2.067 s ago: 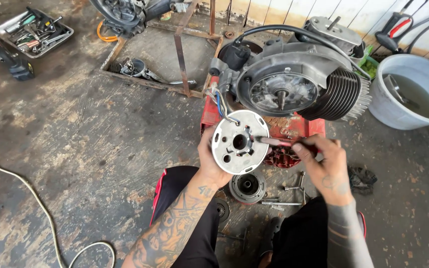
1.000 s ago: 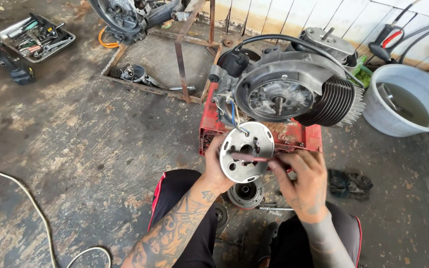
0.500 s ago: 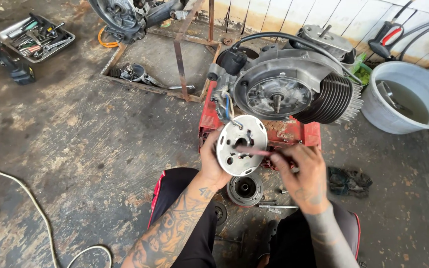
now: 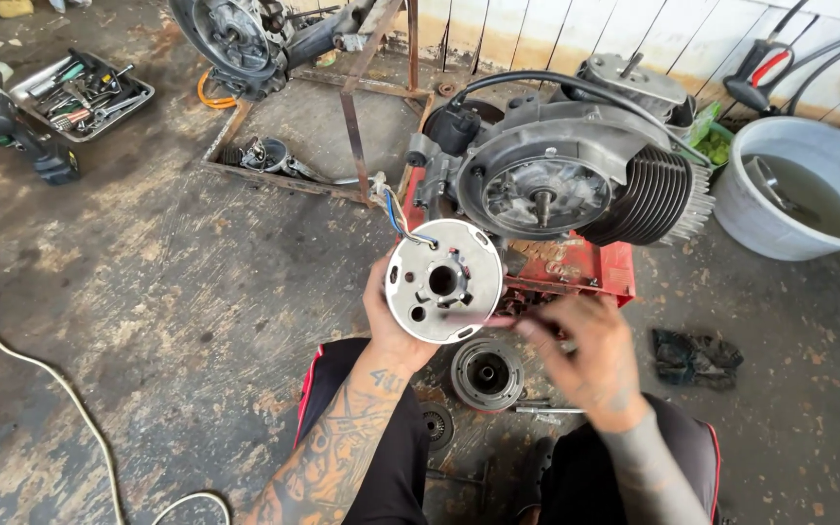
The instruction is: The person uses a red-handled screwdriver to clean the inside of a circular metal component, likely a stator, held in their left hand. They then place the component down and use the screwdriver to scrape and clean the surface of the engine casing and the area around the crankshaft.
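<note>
At centre frame, near the person's knees: round metal plate (image 4: 443, 282) held up for work.

Left hand (image 4: 391, 326) grips the plate at its lower left edge, fingers closed behind it, thumb on the rim; coloured wires (image 4: 396, 216) run from the plate's top to the engine (image 4: 561, 180) just beyond, which rests on a red stand (image 4: 576, 270). Right hand (image 4: 585, 355) is motion-blurred just right of the plate; fingers partly curled, and whether it grasps a thin tool cannot be told. Below the plate, a round hub part (image 4: 487, 373) lies on the floor. Right, a dark rag (image 4: 697, 358); far right, a grey basin (image 4: 801, 185). Far left, a tool tray (image 4: 80, 92).
</note>
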